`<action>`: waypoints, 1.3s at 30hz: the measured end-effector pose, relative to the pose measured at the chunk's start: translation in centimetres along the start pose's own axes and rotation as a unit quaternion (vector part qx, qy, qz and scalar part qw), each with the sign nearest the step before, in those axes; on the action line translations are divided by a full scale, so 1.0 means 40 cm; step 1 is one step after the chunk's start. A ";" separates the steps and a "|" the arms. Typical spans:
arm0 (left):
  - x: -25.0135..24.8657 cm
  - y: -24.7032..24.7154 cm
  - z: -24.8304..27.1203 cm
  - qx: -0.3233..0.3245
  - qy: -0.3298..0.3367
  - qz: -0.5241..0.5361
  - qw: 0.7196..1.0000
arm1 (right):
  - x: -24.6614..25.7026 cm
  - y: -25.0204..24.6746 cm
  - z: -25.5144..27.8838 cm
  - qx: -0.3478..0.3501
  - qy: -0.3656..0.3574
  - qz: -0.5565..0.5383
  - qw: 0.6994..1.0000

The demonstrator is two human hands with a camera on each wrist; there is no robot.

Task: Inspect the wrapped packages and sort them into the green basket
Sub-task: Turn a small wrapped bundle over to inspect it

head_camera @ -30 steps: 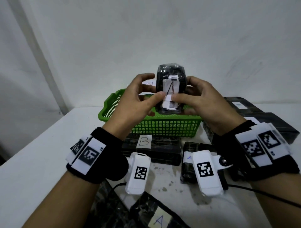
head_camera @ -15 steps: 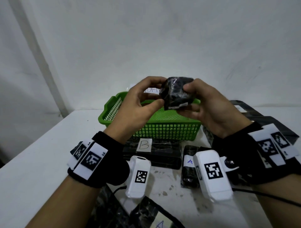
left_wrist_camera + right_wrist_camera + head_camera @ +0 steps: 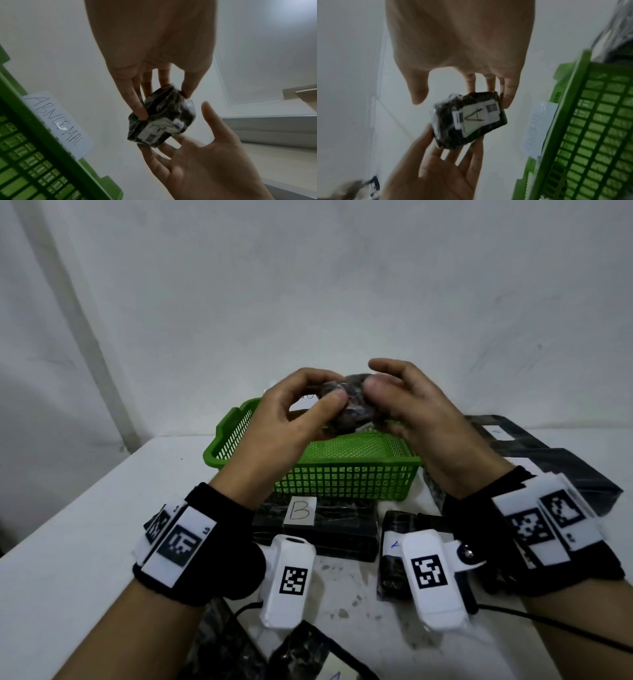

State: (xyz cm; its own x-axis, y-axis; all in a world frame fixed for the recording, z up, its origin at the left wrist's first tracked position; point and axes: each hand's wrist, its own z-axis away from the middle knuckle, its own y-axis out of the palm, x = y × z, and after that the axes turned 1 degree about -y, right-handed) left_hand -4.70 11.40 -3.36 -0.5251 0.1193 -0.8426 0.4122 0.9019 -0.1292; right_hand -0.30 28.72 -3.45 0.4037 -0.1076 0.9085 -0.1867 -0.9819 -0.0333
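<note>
A small black wrapped package (image 3: 352, 409) hangs in the air above the green basket (image 3: 342, 481), held between both hands. My left hand (image 3: 330, 393) pinches its left side with thumb and fingertips. My right hand (image 3: 378, 392) grips the right side, fingers underneath and the thumb near its top. In the right wrist view the package (image 3: 469, 119) shows a white label with a handwritten A and barcodes. That label faces down and away from my head. The left wrist view shows the package (image 3: 163, 116) tilted, with my left fingers (image 3: 139, 108) pressing on it.
The basket's far rim carries a paper label reading ABNORMAL (image 3: 56, 121). On the white table in front of the basket lie a black package marked B (image 3: 301, 518) and another marked A (image 3: 392, 556). More black packages lie at the right (image 3: 555, 470) and near me (image 3: 308, 655).
The package stood upright with its A label facing me. Both hands have tipped it forward and turned it, so the label now faces down and away.
</note>
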 end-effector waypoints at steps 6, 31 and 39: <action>-0.014 -0.022 -0.010 -0.015 -0.026 0.079 0.996 | -0.005 -0.026 -0.009 0.026 0.063 -0.082 0.994; 0.011 -0.031 -0.012 -0.121 -0.060 0.078 0.988 | 0.024 -0.032 0.005 0.117 0.033 -0.075 0.990; -0.002 -0.034 -0.007 -0.025 -0.097 0.044 0.994 | 0.012 -0.015 0.001 0.059 0.026 -0.040 0.997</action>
State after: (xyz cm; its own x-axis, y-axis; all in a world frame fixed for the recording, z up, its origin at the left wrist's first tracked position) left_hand -5.43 10.27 -2.97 -0.3341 0.1203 -0.9348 0.4101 0.9116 -0.0293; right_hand 0.03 29.24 -3.00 0.3656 -0.0231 0.9305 -0.0482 -0.9988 -0.0059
